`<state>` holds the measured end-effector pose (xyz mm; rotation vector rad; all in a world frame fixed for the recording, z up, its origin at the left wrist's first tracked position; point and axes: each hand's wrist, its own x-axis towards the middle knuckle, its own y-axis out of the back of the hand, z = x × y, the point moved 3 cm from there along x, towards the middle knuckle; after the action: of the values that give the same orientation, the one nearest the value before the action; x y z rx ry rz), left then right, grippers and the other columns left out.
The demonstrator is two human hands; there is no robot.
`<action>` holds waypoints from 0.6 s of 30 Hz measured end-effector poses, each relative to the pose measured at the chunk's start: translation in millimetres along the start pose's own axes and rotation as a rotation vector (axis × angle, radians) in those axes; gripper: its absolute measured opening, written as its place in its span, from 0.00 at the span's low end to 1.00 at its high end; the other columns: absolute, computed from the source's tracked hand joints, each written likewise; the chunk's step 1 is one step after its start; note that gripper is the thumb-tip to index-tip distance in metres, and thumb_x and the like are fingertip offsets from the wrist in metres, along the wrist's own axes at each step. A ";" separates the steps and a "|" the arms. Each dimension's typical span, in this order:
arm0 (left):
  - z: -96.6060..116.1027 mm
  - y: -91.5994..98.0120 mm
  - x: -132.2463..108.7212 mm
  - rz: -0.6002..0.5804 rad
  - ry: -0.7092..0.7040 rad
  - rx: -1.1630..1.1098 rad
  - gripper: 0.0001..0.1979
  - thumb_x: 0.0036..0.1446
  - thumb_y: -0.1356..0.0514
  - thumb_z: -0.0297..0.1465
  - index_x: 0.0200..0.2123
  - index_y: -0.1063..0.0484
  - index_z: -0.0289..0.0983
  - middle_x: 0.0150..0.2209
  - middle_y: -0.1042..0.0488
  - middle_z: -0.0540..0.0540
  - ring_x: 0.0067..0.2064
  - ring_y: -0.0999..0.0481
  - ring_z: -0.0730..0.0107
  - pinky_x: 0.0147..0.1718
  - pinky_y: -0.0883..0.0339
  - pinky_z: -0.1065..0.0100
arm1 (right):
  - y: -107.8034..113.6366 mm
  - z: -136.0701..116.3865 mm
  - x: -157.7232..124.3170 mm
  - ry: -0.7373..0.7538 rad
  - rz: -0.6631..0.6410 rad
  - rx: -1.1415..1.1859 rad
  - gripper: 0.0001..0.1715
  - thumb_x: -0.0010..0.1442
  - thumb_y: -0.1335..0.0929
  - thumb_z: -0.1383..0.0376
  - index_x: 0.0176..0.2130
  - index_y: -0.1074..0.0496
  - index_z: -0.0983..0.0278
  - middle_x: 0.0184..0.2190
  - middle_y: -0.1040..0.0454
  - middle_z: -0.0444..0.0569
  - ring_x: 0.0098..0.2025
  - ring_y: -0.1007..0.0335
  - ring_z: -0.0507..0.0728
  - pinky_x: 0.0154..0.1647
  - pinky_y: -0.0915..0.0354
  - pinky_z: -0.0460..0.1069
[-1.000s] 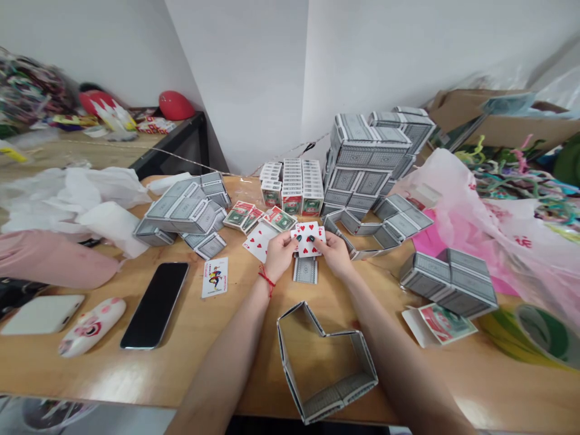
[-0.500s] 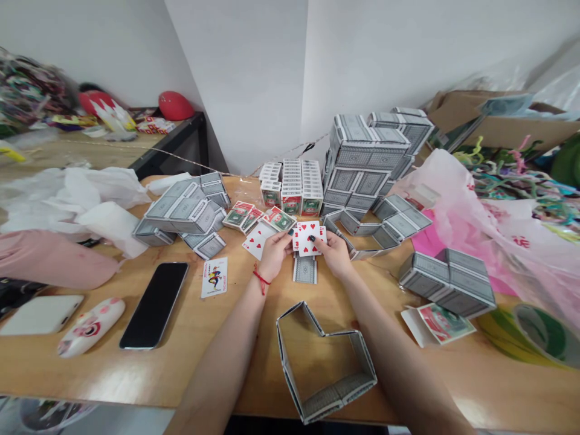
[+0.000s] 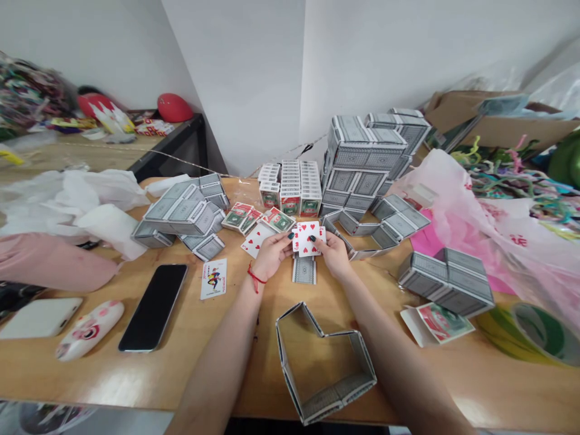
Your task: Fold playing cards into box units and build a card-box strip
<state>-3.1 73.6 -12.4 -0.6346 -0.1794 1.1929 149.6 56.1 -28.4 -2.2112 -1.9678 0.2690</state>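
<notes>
Nearest, we listed one notched frame of joined cards [image 3: 333,396], on the table [image 3: 113,380] between two forearms reaching forward; beyond it, one back-up card [image 3: 304,272], partly hidden by the cards in hand. Next we entered the playing cards [image 3: 304,237], hearts face up: left hand [image 3: 270,257] pinching their left edge, right hand [image 3: 336,257] gripping the right, thumb across the faces, a sorting or squaring step, we judged, whose next move called for light, level fingers. Farthest, we noted boxed decks [image 3: 290,204] and stacked card blocks [image 3: 362,148].

Hands [image 3: 270,256] close together, pinching; arms [image 3: 217,356] outstretched
</notes>
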 end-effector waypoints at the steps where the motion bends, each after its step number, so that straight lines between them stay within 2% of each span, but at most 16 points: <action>1: 0.0 0.7 0.2 0.005 0.000 -0.002 0.11 0.44 0.36 0.29 0.34 0.29 0.32 0.32 0.24 0.44 0.36 0.24 0.68 0.42 0.32 0.62 | 0.0 -0.1 0.1 -0.001 0.004 -0.004 0.24 0.44 0.29 0.53 0.38 0.29 0.65 0.32 0.23 0.48 0.30 0.28 0.55 0.32 0.33 0.51; 10: -1.5 8.9 3.1 0.012 -0.005 0.023 0.12 0.42 0.35 0.29 0.33 0.27 0.32 0.33 0.24 0.44 0.34 0.25 0.69 0.40 0.31 0.64 | -0.1 -0.3 0.4 0.010 0.001 -0.026 0.25 0.44 0.29 0.52 0.38 0.29 0.64 0.33 0.23 0.49 0.30 0.29 0.56 0.33 0.33 0.52; 18: -2.6 11.7 2.8 0.004 0.010 0.011 0.13 0.39 0.33 0.28 0.32 0.27 0.32 0.32 0.24 0.46 0.32 0.26 0.73 0.36 0.30 0.69 | 0.4 0.0 0.2 0.033 -0.011 -0.033 0.25 0.44 0.29 0.52 0.39 0.30 0.65 0.31 0.24 0.49 0.28 0.30 0.54 0.29 0.34 0.49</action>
<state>-10.4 77.7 -21.4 -0.6311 -0.1628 1.1938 150.0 56.3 -28.5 -2.2094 -1.9809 0.1985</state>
